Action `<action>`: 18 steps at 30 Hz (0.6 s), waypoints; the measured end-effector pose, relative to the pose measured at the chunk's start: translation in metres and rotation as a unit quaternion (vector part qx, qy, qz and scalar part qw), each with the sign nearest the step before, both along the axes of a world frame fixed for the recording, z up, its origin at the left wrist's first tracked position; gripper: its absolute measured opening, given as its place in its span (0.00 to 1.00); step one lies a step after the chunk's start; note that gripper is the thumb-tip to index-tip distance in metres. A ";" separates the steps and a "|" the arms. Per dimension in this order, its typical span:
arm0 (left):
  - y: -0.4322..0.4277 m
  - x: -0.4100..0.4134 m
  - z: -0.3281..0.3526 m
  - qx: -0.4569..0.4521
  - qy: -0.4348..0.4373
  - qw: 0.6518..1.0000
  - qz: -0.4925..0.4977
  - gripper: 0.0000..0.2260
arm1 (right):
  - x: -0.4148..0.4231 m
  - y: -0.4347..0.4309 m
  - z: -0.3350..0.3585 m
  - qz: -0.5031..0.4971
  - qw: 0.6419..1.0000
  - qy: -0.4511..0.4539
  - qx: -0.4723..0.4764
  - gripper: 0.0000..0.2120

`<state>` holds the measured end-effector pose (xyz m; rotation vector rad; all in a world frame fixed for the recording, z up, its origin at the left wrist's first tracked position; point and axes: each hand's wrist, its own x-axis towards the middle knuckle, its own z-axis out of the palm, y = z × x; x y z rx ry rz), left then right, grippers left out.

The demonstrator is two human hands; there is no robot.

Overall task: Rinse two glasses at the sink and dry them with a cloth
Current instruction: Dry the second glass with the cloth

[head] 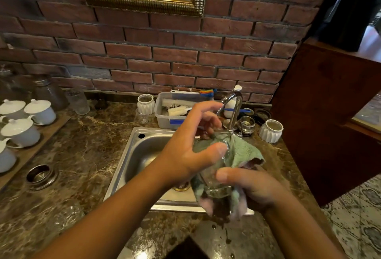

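Glass: a clear glass is up in the air over the right side of the sink, tipped a little, with its thick bottom nearest the person.
Cloth: a green cloth is wrapped round the glass. Some of it bunches at the top of the glass and some hangs down under the bottom.
Right hand: the right hand grips the bottom part of the glass through the cloth, with its thumb lying across the front of the glass.
Left hand: the left hand is at the top of the glass. Its thumb presses on the side and its bent fingers pinch the cloth at the rim. The first finger sticks up.
Other glass: something that looks like another clear glass sits on the stone counter, well to the left of the sink. It is blurry.
Tap: a shiny curved tap stands just behind the hands.
Tub: a plastic tub with brushes sits behind the sink.
Cups: white cups with lids sit on a wooden tray at the far left.
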<state>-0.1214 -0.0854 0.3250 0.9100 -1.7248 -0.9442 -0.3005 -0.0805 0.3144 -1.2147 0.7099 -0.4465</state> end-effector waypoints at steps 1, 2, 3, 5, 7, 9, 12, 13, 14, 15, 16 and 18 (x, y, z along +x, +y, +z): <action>-0.003 0.000 -0.003 0.009 0.001 1.000 0.011 0.30 | 0.003 0.001 -0.001 -0.059 0.996 0.040 -0.062 0.24; -0.005 0.000 -0.006 0.017 0.000 1.000 0.021 0.30 | 0.005 -0.001 -0.001 -0.105 0.981 0.072 -0.145 0.21; -0.007 -0.001 -0.008 0.025 -0.001 0.999 0.029 0.30 | 0.008 -0.002 0.000 -0.130 0.960 0.097 -0.229 0.19; -0.013 -0.005 -0.015 0.045 0.007 0.998 0.049 0.31 | 0.015 -0.004 0.002 -0.142 0.895 0.205 -0.370 0.22; -0.018 -0.010 -0.019 0.066 0.013 0.995 0.076 0.31 | 0.020 -0.008 0.001 -0.168 0.803 0.313 -0.478 0.27; -0.018 -0.015 -0.020 0.082 0.019 0.992 0.094 0.32 | 0.023 -0.009 0.000 -0.173 0.779 0.327 -0.506 0.29; -0.011 -0.017 -0.019 0.074 0.043 0.990 0.112 0.29 | 0.021 -0.007 0.002 -0.159 0.785 0.324 -0.504 0.28; -0.008 -0.016 -0.017 0.064 0.052 0.990 0.111 0.28 | 0.020 -0.006 0.004 -0.151 0.797 0.317 -0.491 0.27; -0.005 -0.014 -0.015 0.051 0.058 0.991 0.107 0.27 | 0.019 -0.003 0.010 -0.144 0.820 0.289 -0.473 0.24; -0.003 -0.012 -0.012 0.036 0.062 0.992 0.100 0.27 | 0.016 -0.002 0.014 -0.132 0.848 0.252 -0.447 0.20; 0.000 -0.010 -0.009 0.021 0.063 0.994 0.091 0.27 | 0.014 0.000 0.018 -0.112 0.884 0.209 -0.403 0.20; 0.006 -0.007 -0.001 -0.007 0.066 0.996 0.065 0.28 | 0.002 0.001 0.024 -0.081 0.943 0.105 -0.304 0.20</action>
